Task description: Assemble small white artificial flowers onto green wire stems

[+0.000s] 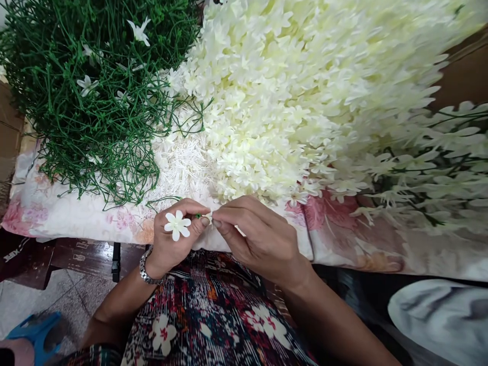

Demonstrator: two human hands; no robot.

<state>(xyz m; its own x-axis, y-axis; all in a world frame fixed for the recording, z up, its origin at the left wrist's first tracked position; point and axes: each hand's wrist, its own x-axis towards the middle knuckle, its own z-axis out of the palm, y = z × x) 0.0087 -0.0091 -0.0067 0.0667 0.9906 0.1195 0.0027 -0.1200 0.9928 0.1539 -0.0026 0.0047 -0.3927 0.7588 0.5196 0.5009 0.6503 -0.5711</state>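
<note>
My left hand (pixel 173 239) is closed on a thin green stem that carries a small white artificial flower (pixel 177 224), resting against my palm. My right hand (pixel 259 236) meets it fingertip to fingertip, pinching a small white flower piece (pixel 208 217) at the stem's tip. Both hands hover over my lap, just in front of a floral cloth (pixel 68 213). A silver bracelet (pixel 147 272) circles my left wrist.
A big heap of loose cream flowers (pixel 290 96) covers the cloth's middle. A tangle of bare green stems (pixel 95 96) lies at the left, white plastic pieces (pixel 183 162) between them. Finished flower sprays (pixel 430 173) lie at the right. A blue object (pixel 36 330) sits on the floor.
</note>
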